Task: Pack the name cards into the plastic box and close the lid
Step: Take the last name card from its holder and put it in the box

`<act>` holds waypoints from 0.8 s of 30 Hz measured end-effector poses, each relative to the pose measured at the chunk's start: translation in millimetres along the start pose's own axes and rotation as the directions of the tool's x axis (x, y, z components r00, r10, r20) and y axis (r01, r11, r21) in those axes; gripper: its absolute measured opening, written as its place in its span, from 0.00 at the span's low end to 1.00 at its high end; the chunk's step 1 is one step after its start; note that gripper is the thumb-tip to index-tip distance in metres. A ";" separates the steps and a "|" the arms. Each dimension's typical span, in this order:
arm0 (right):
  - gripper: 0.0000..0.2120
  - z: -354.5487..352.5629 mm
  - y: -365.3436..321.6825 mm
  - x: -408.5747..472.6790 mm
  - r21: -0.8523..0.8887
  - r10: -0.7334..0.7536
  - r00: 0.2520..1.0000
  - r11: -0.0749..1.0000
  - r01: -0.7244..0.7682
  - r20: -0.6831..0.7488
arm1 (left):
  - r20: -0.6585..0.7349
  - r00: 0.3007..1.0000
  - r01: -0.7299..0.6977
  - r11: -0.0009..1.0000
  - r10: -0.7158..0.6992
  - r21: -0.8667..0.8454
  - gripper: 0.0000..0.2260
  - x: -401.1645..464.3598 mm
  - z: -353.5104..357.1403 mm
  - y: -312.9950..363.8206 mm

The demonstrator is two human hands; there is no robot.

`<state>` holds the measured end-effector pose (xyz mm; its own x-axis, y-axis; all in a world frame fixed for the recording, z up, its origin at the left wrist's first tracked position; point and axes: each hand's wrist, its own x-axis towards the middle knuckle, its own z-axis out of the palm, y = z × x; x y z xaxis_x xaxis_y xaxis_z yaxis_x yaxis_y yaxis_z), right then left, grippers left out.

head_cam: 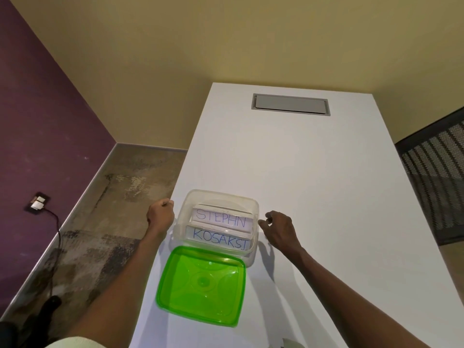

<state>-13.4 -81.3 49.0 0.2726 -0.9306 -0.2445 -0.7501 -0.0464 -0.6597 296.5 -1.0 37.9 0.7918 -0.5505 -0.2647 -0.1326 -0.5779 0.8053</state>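
Clear plastic box, two name cards inside

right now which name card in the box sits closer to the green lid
The KOSAKSI card, at the box's near side beside the lid; the STEPHN card stands behind it.

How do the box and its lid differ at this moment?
The plastic box is clear and colourless; the lid is translucent green. The box holds two name cards; the lid holds nothing. The box sits farther from the person, the lid nearer. Both rest on the white table.
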 end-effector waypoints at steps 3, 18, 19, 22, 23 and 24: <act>0.17 5.5 -2.1 0.3 0.062 0.102 0.993 0.992 -0.106 0.064 | 0.049 0.992 0.121 0.986 -0.116 -0.111 0.07 2.2 1.4 -5.0; 0.11 21.2 -0.4 1.1 0.246 0.203 0.970 0.942 -0.230 0.132 | 0.144 0.983 0.127 0.989 -0.116 -0.072 0.13 -1.6 6.6 -14.1; 0.12 20.6 -0.3 1.3 0.238 0.191 0.973 0.946 -0.218 0.131 | 0.139 0.984 0.120 0.990 -0.110 -0.070 0.13 -2.5 7.0 -13.3; 0.12 16.9 0.6 1.4 0.228 0.173 0.977 0.953 -0.198 0.125 | 0.123 0.987 0.110 0.990 -0.098 -0.086 0.14 -8.3 9.1 -8.8; 0.12 14.3 1.5 1.7 0.234 0.170 0.978 0.953 -0.194 0.121 | 0.119 0.988 0.108 0.989 -0.096 -0.100 0.14 -10.9 10.0 -6.4; 0.12 11.0 2.4 2.0 0.239 0.163 0.980 0.953 -0.187 0.117 | 0.115 0.989 0.107 0.988 -0.094 -0.115 0.14 -13.5 11.1 -3.7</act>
<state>-8.0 -79.3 39.1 0.2150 -0.8767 -0.4302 -0.6219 0.2167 -0.7525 279.7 1.8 32.6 0.7272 -0.5594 -0.3979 0.0218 -0.5605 0.8279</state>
